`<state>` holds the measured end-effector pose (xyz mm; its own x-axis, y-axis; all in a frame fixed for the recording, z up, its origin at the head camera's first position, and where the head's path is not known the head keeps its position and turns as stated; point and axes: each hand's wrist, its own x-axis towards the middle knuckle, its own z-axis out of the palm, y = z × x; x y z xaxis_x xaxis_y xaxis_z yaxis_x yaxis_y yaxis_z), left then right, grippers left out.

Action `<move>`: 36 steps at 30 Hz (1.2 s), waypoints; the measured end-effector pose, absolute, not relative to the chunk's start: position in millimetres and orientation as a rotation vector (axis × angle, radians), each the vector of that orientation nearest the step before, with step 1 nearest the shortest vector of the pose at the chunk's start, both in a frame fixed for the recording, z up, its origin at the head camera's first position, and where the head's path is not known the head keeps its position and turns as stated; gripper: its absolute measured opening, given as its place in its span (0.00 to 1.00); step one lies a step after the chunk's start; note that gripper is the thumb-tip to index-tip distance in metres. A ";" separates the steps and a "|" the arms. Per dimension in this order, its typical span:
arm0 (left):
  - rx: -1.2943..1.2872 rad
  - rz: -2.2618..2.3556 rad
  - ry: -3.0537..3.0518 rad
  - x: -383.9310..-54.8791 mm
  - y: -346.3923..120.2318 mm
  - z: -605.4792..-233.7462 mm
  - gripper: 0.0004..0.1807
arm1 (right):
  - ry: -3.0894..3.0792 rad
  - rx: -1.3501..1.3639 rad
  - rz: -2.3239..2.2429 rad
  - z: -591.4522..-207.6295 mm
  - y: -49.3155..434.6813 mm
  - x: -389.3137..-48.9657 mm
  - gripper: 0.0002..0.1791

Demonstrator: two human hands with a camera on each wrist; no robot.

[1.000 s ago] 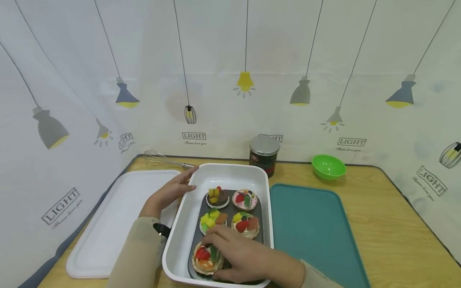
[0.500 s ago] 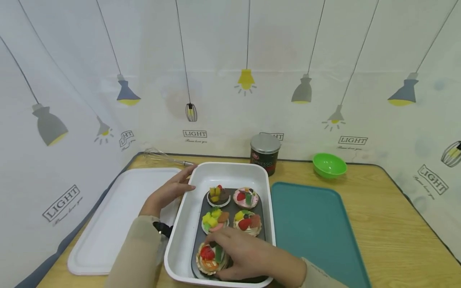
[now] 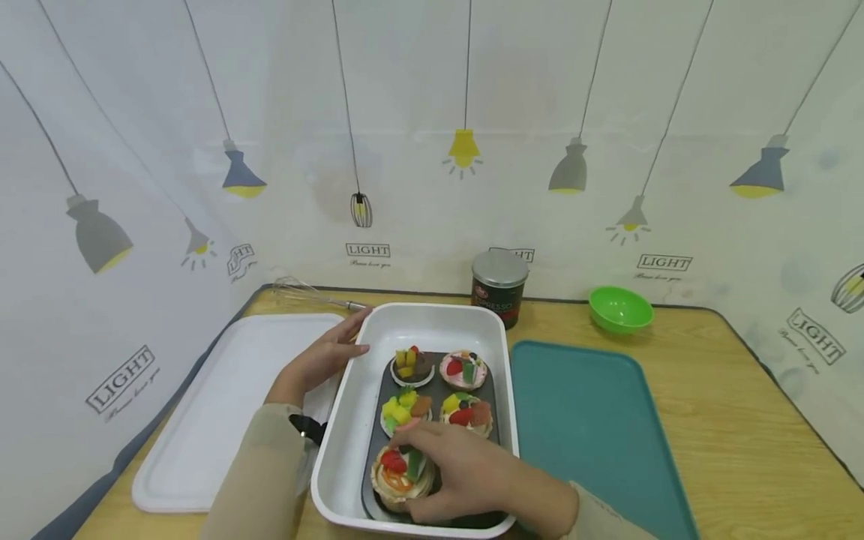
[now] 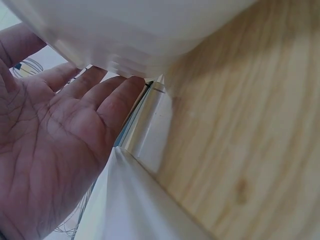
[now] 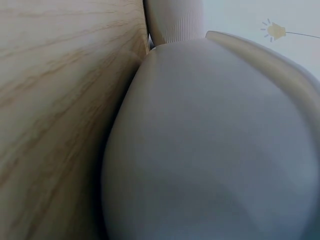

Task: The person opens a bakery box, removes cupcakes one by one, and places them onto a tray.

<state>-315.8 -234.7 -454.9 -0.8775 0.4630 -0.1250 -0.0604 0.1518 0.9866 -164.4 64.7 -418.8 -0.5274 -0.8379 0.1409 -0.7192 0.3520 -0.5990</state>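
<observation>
In the head view, a deep white baking dish (image 3: 337,450) holds a dark grey muffin tin (image 3: 437,405) with several fruit tarts. My right hand (image 3: 469,469) grips the front-left fruit tart (image 3: 400,480) between thumb and fingers; strawberry and green fruit top it. Behind it sit a yellow-topped tart (image 3: 403,411), a strawberry tart (image 3: 466,414), a chocolate tart (image 3: 412,369) and a pink tart (image 3: 463,371). My left hand (image 3: 320,361) holds the dish's left side, thumb over the rim, fingers along the outer wall (image 4: 125,35). The right wrist view shows the dish's outside (image 5: 210,140).
A white tray (image 3: 223,405) lies on the left, a teal tray (image 3: 587,420) on the right. A whisk (image 3: 304,294), an espresso tin (image 3: 499,289) and a green bowl (image 3: 619,309) stand along the back. A printed curtain (image 3: 432,210) surrounds the wooden table (image 3: 736,420).
The right hand's fingers have closed around the front-left tart, which has shifted slightly right and up in view. The left hand stays at the dish's rim.
</observation>
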 end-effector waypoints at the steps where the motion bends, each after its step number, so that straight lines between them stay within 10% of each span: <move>1: 0.386 1.775 2.039 -316.1 -234.5 -454.3 0.44 | 2.417 -1.407 -0.943 -417.9 65.1 -164.4 0.34; 25: 0.401 1.807 2.037 -315.7 -235.3 -455.0 0.42 | 2.670 -1.645 -1.170 -375.7 117.5 -203.2 0.37; 36: 0.388 1.819 2.020 -314.4 -234.9 -455.7 0.42 | 2.972 -1.282 -1.100 -374.6 170.5 -241.4 0.40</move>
<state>-314.4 -234.9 -455.7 -0.8841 0.4556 -0.1038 -0.0557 0.1178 0.9915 -241.4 170.5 -374.6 -0.6860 -0.5515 0.4745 -0.7276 0.5210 -0.4463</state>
